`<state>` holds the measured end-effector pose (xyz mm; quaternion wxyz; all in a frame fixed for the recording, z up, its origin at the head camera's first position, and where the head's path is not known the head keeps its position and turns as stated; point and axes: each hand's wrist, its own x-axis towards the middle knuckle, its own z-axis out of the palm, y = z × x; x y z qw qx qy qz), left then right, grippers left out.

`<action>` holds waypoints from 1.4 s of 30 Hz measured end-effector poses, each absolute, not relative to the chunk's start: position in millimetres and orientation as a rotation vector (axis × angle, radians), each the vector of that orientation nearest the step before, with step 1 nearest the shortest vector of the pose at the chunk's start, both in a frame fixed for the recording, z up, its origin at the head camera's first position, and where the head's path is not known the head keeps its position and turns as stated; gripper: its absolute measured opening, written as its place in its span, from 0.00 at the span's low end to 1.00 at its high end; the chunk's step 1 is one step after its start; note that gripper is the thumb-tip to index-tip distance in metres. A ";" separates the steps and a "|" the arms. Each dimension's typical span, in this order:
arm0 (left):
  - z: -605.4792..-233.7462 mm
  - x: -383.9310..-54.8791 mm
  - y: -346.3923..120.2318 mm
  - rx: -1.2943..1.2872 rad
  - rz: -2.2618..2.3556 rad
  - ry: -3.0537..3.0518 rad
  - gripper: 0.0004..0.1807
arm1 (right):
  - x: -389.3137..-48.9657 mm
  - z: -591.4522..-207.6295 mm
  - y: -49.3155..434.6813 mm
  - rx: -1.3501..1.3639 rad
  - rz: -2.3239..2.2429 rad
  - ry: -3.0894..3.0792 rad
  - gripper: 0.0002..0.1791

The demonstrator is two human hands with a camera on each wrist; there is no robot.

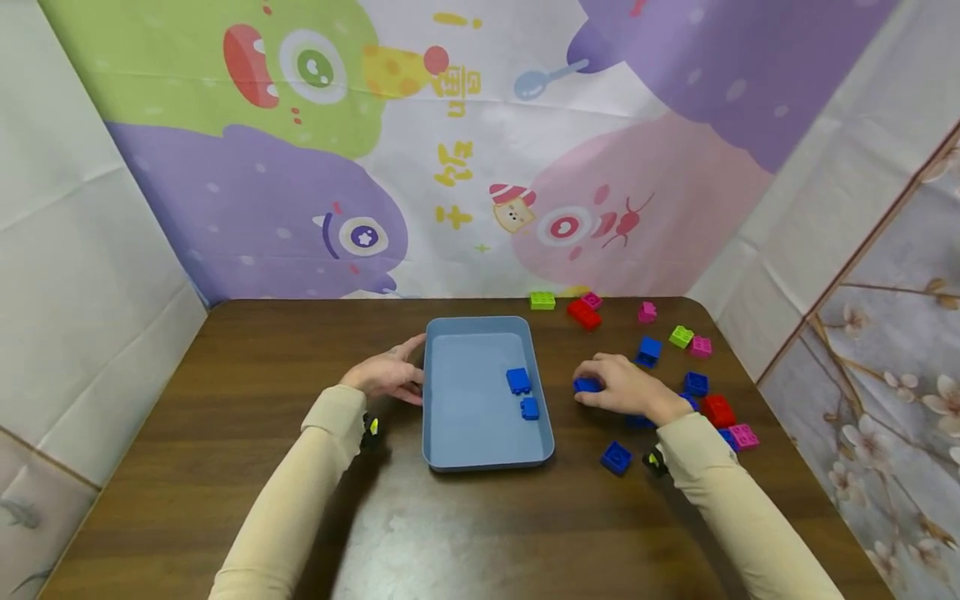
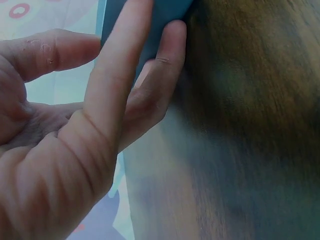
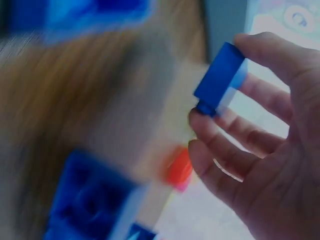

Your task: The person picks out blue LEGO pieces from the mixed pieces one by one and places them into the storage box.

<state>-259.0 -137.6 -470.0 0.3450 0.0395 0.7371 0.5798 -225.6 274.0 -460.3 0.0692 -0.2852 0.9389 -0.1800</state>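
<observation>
My right hand (image 1: 624,386) pinches a blue toy brick (image 3: 219,75) between thumb and fingertips, over the table just right of the tray. In the right wrist view the brick is tilted, with its studs toward a fingertip. My left hand (image 1: 384,375) rests against the left wall of a shallow blue-grey tray (image 1: 468,383), its fingers loosely extended; the left wrist view has the fingers and thumb at the tray's wall (image 2: 157,27). Inside the tray, near its right side, lie a larger blue brick (image 1: 518,381) and a smaller blue brick (image 1: 530,408).
One blue brick (image 1: 616,457) lies in front of my right hand. Several blue, red (image 1: 718,411), pink (image 1: 743,437) and green bricks (image 1: 681,336) are scattered to the right; a green brick (image 1: 542,301) and a red brick (image 1: 583,314) lie at the brown table's (image 1: 247,400) back edge.
</observation>
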 end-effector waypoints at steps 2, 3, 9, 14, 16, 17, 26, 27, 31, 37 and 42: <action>-470.2 -260.1 -136.6 0.098 1.509 1.911 0.52 | -223.1 -454.7 263.0 -0.948 -0.606 2.819 0.17; -470.5 -261.0 -136.2 0.097 1.507 1.914 0.52 | -221.7 -452.0 257.0 -0.988 -0.631 2.811 0.17; -470.4 -265.1 -132.2 0.117 1.480 1.924 0.52 | -208.3 -445.5 222.4 -1.081 -0.802 2.696 0.20; -469.5 -266.2 -130.6 0.070 1.498 1.899 0.53 | -196.3 -451.9 202.1 -1.162 -0.792 2.616 0.17; -469.3 -265.9 -130.7 0.067 1.501 1.898 0.53 | -193.1 -455.9 197.2 -1.198 -0.716 2.629 0.17; -469.0 -265.6 -130.8 0.070 1.502 1.899 0.53 | -191.8 -457.5 195.2 -1.209 -0.674 2.645 0.16; -465.9 -263.0 -137.6 0.066 1.501 1.914 0.53 | -191.1 -465.3 187.0 -1.247 -0.470 2.702 0.15; -465.2 -262.9 -137.9 0.066 1.498 1.914 0.53 | -190.8 -465.6 186.7 -1.258 -0.438 2.694 0.15; -464.3 -262.9 -137.9 0.061 1.490 1.903 0.53 | -187.0 -466.9 185.5 -1.259 -0.306 2.664 0.16; -466.8 -263.7 -137.3 0.060 1.475 1.908 0.53 | -181.8 -467.6 184.9 -1.244 -0.271 2.675 0.16; -467.7 -261.6 -137.1 0.062 1.483 1.904 0.53 | -181.6 -468.3 186.0 -1.232 -0.285 2.647 0.14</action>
